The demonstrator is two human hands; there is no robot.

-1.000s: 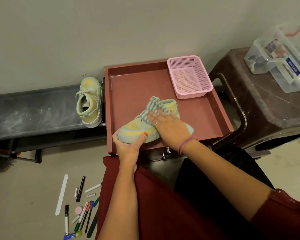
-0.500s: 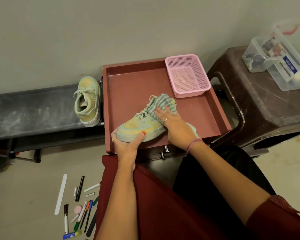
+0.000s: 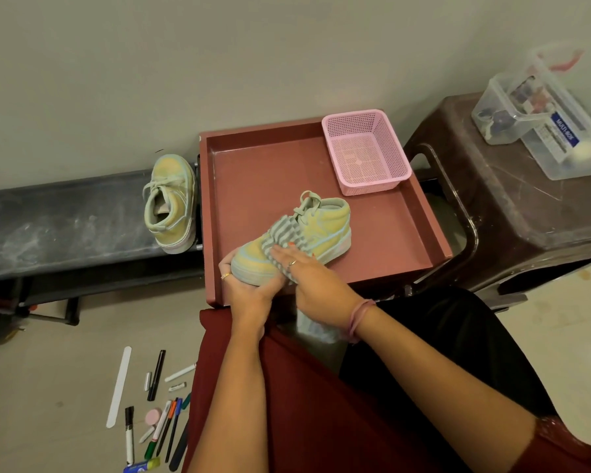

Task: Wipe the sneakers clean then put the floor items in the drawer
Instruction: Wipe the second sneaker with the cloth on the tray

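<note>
A yellow and mint sneaker (image 3: 325,230) stands in the open dark-red drawer (image 3: 260,172), toe towards me. My left hand (image 3: 244,288) grips its toe from below. My right hand (image 3: 307,278) presses a grey striped cloth (image 3: 284,235) flat on the sneaker's side near the toe, fingers straight. Part of the cloth hangs under my right wrist. The second sneaker (image 3: 171,203) rests on the dark bench (image 3: 48,227) left of the drawer. Pens, markers, a white strip and small items (image 3: 151,404) lie scattered on the floor at the lower left.
A pink mesh basket (image 3: 365,151) sits in the drawer's back right corner. A brown plastic stool (image 3: 512,216) on the right carries clear plastic boxes (image 3: 539,114). The wall runs close behind. My lap in red and black cloth fills the foreground.
My right hand slid the cloth from the sneaker's heel and laces forward to the toe side. The heel now shows uncovered. My left hand kept its grip on the toe.
</note>
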